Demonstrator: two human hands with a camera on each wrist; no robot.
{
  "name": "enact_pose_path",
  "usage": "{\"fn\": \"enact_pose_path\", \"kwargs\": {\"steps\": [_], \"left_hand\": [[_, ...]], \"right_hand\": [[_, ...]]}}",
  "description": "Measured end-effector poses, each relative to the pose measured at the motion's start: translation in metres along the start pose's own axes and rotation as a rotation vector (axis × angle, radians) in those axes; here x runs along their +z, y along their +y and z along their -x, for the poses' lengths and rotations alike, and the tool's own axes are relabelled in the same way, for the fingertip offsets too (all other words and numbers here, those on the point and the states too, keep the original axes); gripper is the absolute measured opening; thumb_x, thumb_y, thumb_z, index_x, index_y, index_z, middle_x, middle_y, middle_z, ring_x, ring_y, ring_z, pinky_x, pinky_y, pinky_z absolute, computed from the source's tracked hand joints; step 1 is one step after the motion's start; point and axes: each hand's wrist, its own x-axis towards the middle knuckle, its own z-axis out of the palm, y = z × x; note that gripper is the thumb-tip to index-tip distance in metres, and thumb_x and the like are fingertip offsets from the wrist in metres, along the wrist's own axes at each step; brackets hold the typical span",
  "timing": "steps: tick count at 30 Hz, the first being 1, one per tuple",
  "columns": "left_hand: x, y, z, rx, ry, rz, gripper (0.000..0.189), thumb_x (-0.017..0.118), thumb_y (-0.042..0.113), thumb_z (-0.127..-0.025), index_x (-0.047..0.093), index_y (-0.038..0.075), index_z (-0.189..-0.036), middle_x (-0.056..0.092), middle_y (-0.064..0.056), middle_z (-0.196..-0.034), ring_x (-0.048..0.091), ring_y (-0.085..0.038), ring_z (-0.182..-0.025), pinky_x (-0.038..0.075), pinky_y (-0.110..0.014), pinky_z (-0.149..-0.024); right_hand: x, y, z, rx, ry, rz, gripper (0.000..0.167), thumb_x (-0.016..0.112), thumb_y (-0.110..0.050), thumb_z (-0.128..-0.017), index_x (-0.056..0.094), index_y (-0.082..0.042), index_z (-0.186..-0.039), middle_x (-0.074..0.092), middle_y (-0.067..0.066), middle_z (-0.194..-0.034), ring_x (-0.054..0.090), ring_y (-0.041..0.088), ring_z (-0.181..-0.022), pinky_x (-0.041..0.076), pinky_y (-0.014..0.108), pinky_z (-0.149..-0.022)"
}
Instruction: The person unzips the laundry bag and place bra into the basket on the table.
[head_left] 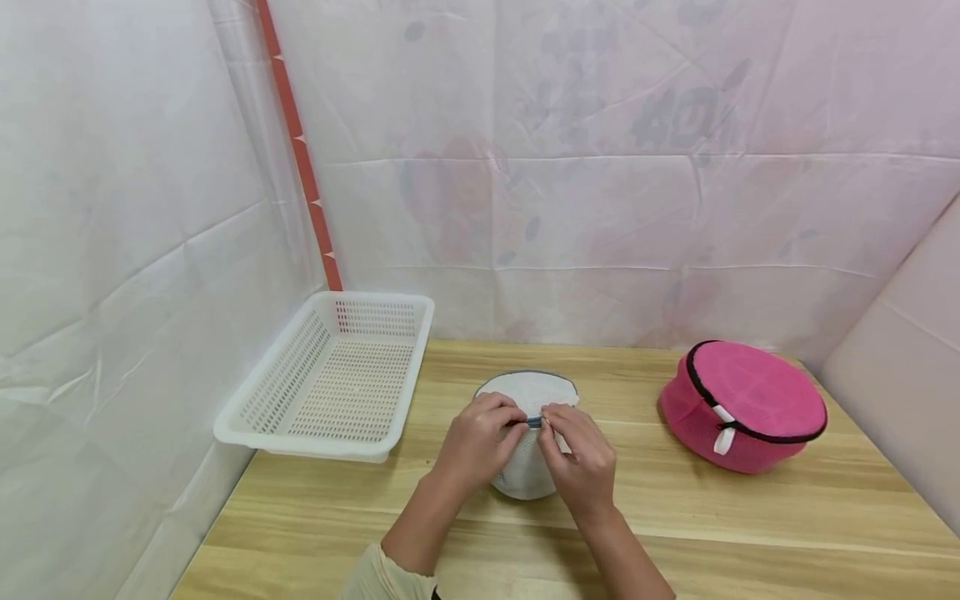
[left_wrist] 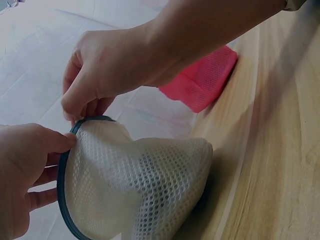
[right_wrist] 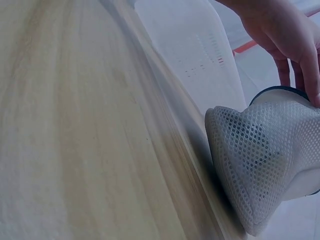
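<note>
The fingertips cover part of the blue edging (head_left: 534,422) in the head view, and the hands conceal both sides of the white mesh bag (head_left: 527,479). Dark patches show through the mesh in the wrist views; their nature cannot be determined. The left wrist view cuts off the left hand (head_left: 480,437) at the frame edge.

The bag is at the middle of the wooden table (head_left: 675,542), directly below the fingertips. The left hand pinches the edging from the left, thumb against fingers; the right hand (head_left: 583,458) pinches it just beside, from the right. Whether the base sits fully on the table cannot be told.

A white perforated basket (head_left: 345,392) is at far left. A pink mesh bag (head_left: 757,392) with black edging stands at right, well apart from the hands.
</note>
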Motion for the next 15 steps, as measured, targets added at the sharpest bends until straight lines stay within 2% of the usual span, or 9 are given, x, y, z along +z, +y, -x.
{"fn": "enact_pose_path", "kwargs": {"steps": [7,15], "left_hand": [[0.0032,0.0024,0.0004,0.042,0.015,0.005,0.01,0.079,0.014,-0.083,0.077,0.011,-0.093,0.067,0.003,-0.094,0.063,-0.013,-0.09,0.054,-0.02,-0.079],[0.0039,0.0021,0.0012,0.024,0.001,0.002,0.006,0.077,0.013,-0.085,0.077,0.012,-0.091,0.067,0.003,-0.092,0.062,-0.011,-0.087,0.053,-0.02,-0.076]], "right_hand": [[0.0034,-0.0073,-0.0007,-0.044,-0.024,-0.046,0.018,0.064,-0.007,-0.09,0.076,0.005,-0.084,0.074,0.016,-0.086,0.07,0.032,-0.079,0.051,0.025,-0.098],[0.0029,-0.0066,-0.0008,-0.053,-0.01,-0.043,0.015,0.063,-0.004,-0.086,0.075,0.005,-0.083,0.074,0.017,-0.085,0.07,0.033,-0.078,0.052,0.024,-0.096]]}}
